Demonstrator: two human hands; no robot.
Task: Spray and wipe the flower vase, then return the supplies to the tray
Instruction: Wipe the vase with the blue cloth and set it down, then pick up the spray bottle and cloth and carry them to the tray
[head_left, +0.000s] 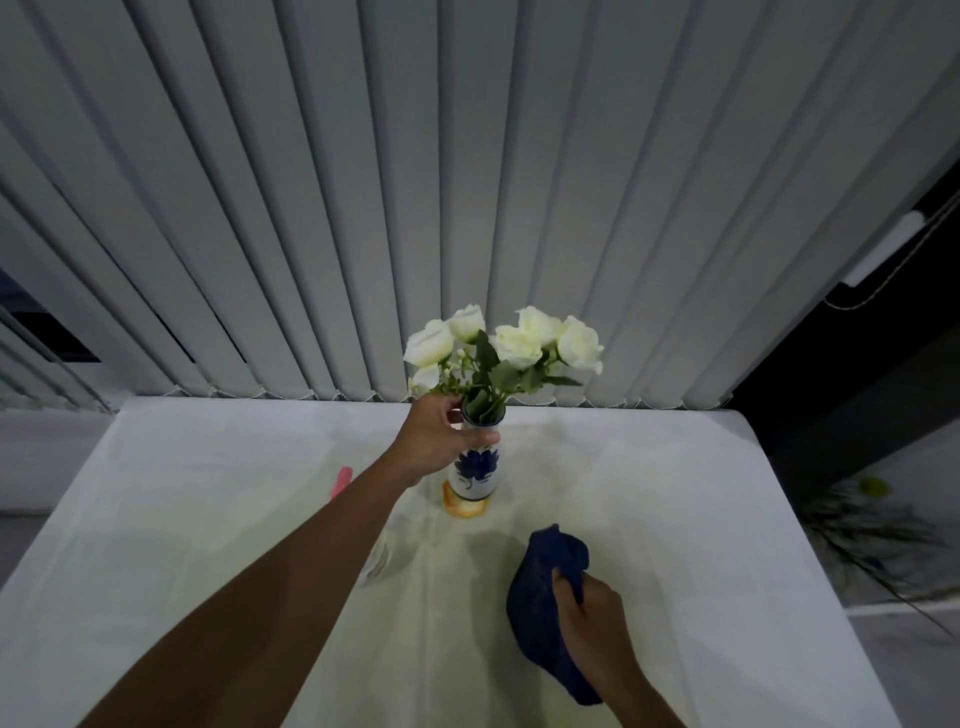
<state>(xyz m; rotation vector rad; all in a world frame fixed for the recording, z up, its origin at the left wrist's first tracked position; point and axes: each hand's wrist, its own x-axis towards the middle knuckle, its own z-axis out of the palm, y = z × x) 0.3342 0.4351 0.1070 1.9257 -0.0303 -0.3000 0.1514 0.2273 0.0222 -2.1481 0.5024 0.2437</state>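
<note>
A white vase (474, 475) with a blue flower painted on it and a gold foot stands upright near the far middle of the white table (208, 519). White roses (524, 343) fill it. My left hand (441, 441) is wrapped around the vase's neck, just below the rim. My right hand (597, 618) grips a dark blue cloth (545, 587) low over the table, in front and to the right of the vase, apart from it. A pink spray-bottle top (341, 480) pokes out behind my left forearm; the clear bottle body (378, 564) is mostly hidden.
Grey vertical blinds (467, 208) hang right behind the table's far edge. A dark gap and some green foliage (872, 525) lie off the table's right side. No tray shows in view.
</note>
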